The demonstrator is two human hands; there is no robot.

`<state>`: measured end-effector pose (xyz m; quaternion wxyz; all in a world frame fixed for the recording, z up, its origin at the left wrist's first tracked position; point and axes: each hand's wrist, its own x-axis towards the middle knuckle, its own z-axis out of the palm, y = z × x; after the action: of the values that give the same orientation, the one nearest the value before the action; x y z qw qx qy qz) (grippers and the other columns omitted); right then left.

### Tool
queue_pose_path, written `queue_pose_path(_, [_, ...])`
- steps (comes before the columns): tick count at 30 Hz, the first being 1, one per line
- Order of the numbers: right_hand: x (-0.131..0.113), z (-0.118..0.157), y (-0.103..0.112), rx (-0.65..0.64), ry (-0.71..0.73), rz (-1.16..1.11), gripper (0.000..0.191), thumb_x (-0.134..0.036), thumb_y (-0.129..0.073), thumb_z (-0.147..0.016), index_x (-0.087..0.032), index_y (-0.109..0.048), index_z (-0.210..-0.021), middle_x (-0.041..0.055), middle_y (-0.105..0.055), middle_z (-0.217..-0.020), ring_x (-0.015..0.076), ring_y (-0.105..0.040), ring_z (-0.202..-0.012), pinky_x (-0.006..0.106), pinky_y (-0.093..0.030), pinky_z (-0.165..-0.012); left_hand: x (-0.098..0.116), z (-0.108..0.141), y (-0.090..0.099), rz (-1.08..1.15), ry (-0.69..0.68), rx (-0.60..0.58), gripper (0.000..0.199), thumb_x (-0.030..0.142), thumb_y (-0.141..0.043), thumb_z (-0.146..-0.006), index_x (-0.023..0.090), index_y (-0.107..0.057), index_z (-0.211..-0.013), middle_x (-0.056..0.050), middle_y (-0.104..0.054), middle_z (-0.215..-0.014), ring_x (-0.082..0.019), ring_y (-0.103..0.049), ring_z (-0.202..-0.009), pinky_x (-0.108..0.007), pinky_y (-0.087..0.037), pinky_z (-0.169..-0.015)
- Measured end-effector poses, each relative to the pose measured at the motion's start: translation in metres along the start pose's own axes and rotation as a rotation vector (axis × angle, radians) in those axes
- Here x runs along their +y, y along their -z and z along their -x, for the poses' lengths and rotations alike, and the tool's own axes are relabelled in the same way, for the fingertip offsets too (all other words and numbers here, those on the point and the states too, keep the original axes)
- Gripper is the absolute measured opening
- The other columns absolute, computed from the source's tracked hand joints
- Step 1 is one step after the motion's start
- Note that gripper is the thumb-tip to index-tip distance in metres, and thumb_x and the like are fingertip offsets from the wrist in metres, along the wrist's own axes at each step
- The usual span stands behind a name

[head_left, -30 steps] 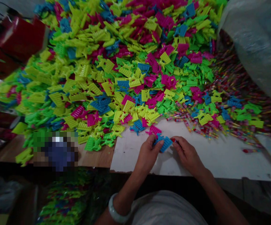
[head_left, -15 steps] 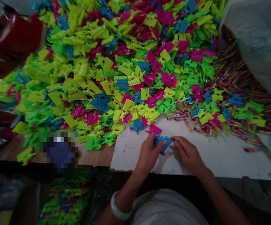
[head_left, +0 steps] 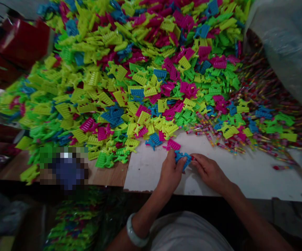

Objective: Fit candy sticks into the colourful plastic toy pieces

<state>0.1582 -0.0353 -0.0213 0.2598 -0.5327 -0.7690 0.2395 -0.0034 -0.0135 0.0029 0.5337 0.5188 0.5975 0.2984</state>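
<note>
Over the white board, my left hand [head_left: 170, 174] is closed around a blue plastic toy piece [head_left: 180, 157] with a ridged, slotted body. At its right edge, my right hand [head_left: 208, 171] pinches a small thin stick with a red end [head_left: 192, 158], most of it hidden by my fingers. The red end is close against the blue piece; whether it sits inside cannot be made out. Just beyond my left hand lies a pink toy piece [head_left: 173, 144], with another blue piece [head_left: 154, 140] to its left.
A large heap of yellow, green, pink and blue toy pieces [head_left: 96, 80] covers the back. Many thin, colourful wrapped sticks [head_left: 266, 87] lie at right, beside clear plastic sheeting [head_left: 292, 45]. A red machine [head_left: 17, 45] stands at left. The white board [head_left: 145, 174] ends before my body.
My left hand has tilted the blue piece and shifted slightly right. The red-ended stick in my right hand is now closer to the blue piece's edge.
</note>
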Motion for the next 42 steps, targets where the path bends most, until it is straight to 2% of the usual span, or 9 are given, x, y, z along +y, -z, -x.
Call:
queue_pose_path(4, [-0.012, -0.002, 0.006, -0.04, -0.062, 0.307, 0.057, -0.061, -0.051, -0.08, -0.011, -0.053, -0.107, 0.0124, -0.069, -0.089, 0.0255, -0.068, -0.076, 0.034, -0.05, -0.062, 0.005, -0.002, -0.003, 0.082, 0.029, -0.029, 0.016, 0.035, -0.05, -0.083, 0.019, -0.049, -0.082, 0.003, -0.053, -0.073, -0.013, -0.05, -0.068, -0.025, -0.041, -0.063])
queue_pose_path(11, [-0.012, -0.004, -0.02, 0.059, -0.036, 0.468, 0.045, -0.056, -0.048, -0.082, -0.012, -0.056, -0.083, 0.0055, -0.066, -0.059, 0.0212, -0.065, -0.051, 0.028, -0.038, -0.046, 0.005, -0.003, -0.005, 0.055, 0.068, 0.055, 0.014, 0.03, -0.05, -0.082, 0.02, -0.046, -0.074, 0.004, -0.051, -0.069, -0.012, -0.048, -0.066, -0.025, -0.038, -0.063])
queue_pose_path(18, [-0.007, -0.001, -0.02, -0.045, -0.082, 0.378, 0.07, -0.05, -0.048, -0.085, 0.0, -0.035, -0.133, 0.0081, -0.072, -0.068, 0.0221, -0.067, -0.054, 0.028, -0.041, -0.046, -0.003, -0.002, -0.01, 0.024, 0.105, 0.054, 0.01, 0.028, -0.048, -0.084, 0.02, -0.047, -0.079, 0.001, -0.054, -0.076, -0.014, -0.051, -0.074, -0.027, -0.038, -0.069])
queue_pose_path(25, [-0.006, 0.004, -0.021, -0.086, 0.001, 0.302, 0.063, -0.042, -0.043, -0.089, 0.0, -0.033, -0.135, 0.0086, -0.073, -0.071, 0.0205, -0.067, -0.055, 0.028, -0.045, -0.047, 0.0, 0.001, -0.018, 0.005, 0.114, 0.029, 0.01, 0.028, -0.046, -0.086, 0.019, -0.045, -0.081, 0.0, -0.054, -0.076, -0.015, -0.051, -0.073, -0.028, -0.04, -0.068])
queue_pose_path(29, [0.004, 0.003, 0.012, 0.019, -0.103, 0.329, 0.064, -0.048, -0.047, -0.088, -0.012, -0.033, -0.138, 0.0036, -0.07, -0.07, 0.0185, -0.065, -0.056, 0.027, -0.047, -0.05, 0.003, -0.002, -0.011, 0.041, -0.04, -0.03, 0.016, 0.03, -0.044, -0.088, 0.018, -0.051, -0.094, -0.004, -0.059, -0.089, -0.016, -0.055, -0.082, -0.03, -0.045, -0.075])
queue_pose_path(31, [0.018, 0.002, 0.042, 0.213, -0.216, 0.485, 0.071, -0.054, -0.049, -0.085, -0.015, -0.031, -0.141, 0.0091, -0.069, -0.084, 0.0225, -0.065, -0.069, 0.031, -0.049, -0.057, 0.003, -0.013, 0.004, -0.007, -0.174, 0.068, 0.023, 0.032, -0.045, -0.088, 0.018, -0.05, -0.105, -0.008, -0.058, -0.099, -0.017, -0.055, -0.09, -0.032, -0.046, -0.081])
queue_pose_path(35, [0.048, -0.005, 0.074, 0.537, -0.276, 0.814, 0.071, -0.052, -0.049, -0.085, -0.007, -0.038, -0.138, 0.0262, -0.053, -0.118, 0.0378, -0.05, -0.109, 0.05, -0.043, -0.083, -0.007, -0.043, 0.046, -0.382, -0.294, 0.52, 0.033, 0.031, -0.054, -0.083, 0.015, -0.049, -0.111, -0.013, -0.05, -0.108, -0.026, -0.048, -0.107, -0.046, -0.041, -0.094])
queue_pose_path(38, [0.055, -0.016, 0.054, 0.427, -0.201, 0.772, 0.042, -0.039, -0.046, -0.09, -0.012, -0.057, -0.119, 0.0172, -0.059, -0.105, 0.0298, -0.053, -0.099, 0.044, -0.043, -0.083, -0.016, -0.057, 0.056, -0.609, -0.264, 0.585, 0.033, 0.027, -0.062, -0.077, 0.013, -0.053, -0.105, -0.014, -0.048, -0.106, -0.031, -0.047, -0.108, -0.053, -0.04, -0.093])
queue_pose_path(42, [0.053, -0.033, 0.014, 0.289, -0.201, 0.697, 0.026, -0.031, -0.045, -0.09, -0.013, -0.06, -0.101, 0.0134, -0.058, -0.09, 0.0259, -0.051, -0.087, 0.038, -0.042, -0.076, -0.016, -0.057, 0.042, -0.707, -0.405, 0.587, 0.041, 0.025, -0.062, -0.078, 0.014, -0.05, -0.115, -0.016, -0.046, -0.115, -0.031, -0.044, -0.112, -0.051, -0.039, -0.096])
